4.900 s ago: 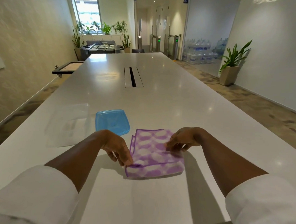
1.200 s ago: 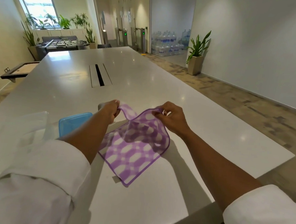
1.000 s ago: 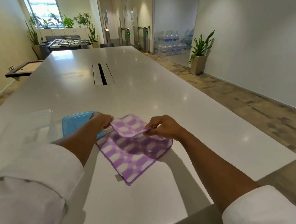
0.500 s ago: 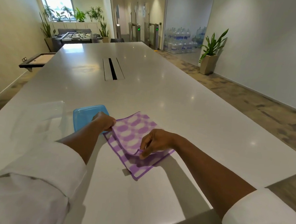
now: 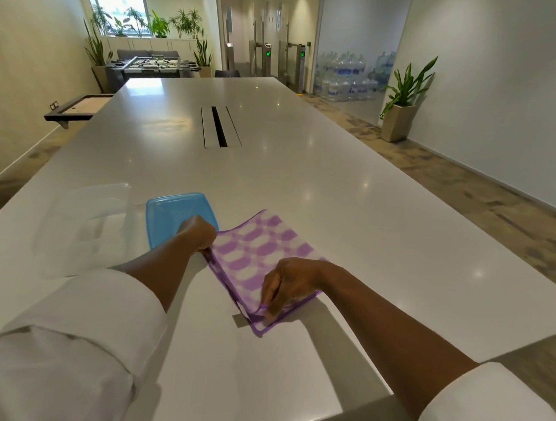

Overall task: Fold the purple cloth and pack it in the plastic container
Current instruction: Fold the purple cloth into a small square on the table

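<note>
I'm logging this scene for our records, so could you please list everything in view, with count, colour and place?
cloth: one, purple and white, folded over on the table near the front edge
lid: one, blue, flat on the table just left of the cloth
container: one, clear, on the table left of the lid
table: one, white, long, fills the middle of the view
slot: one, dark, in the table's middle
potted plant: one, green in a beige pot, by the right wall
water bottles: many, clear, stacked behind glass at the back
foosball table: one, dark, at the far end
hands: left pinching the cloth's left edge, right pinching its near corner
</note>
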Demonstrator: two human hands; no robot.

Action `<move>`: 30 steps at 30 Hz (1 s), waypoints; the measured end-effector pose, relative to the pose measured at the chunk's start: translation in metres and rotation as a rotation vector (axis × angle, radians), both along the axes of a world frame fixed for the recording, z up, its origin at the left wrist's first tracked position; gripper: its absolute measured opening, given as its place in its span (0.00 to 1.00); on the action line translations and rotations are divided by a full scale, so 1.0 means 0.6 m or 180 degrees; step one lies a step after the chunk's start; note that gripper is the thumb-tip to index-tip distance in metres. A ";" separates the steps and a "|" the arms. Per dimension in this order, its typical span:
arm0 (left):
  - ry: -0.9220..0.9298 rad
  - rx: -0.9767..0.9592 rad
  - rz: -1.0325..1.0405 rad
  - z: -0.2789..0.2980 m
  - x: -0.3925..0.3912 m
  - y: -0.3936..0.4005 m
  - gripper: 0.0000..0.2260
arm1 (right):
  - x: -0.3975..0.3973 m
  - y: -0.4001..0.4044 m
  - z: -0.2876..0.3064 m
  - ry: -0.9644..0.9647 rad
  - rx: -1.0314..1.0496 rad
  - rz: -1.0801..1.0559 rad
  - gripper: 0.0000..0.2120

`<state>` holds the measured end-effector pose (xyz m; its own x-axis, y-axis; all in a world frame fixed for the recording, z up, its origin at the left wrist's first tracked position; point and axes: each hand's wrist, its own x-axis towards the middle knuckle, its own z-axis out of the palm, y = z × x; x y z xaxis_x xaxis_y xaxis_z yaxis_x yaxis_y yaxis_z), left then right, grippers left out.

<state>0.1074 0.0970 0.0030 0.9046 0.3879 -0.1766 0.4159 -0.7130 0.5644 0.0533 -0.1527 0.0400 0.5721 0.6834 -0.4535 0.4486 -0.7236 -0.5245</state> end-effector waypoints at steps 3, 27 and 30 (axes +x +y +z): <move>-0.0251 -0.0008 0.0489 0.016 -0.004 -0.002 0.14 | -0.004 0.002 0.000 -0.0038 -0.0046 0.0046 0.15; -0.0368 0.1293 -0.0208 0.023 -0.044 -0.015 0.07 | -0.022 0.016 -0.003 -0.0102 -0.0509 0.0341 0.18; -0.0492 0.1008 -0.0625 0.025 -0.040 -0.027 0.06 | -0.020 0.007 0.004 -0.0087 -0.0751 0.0372 0.20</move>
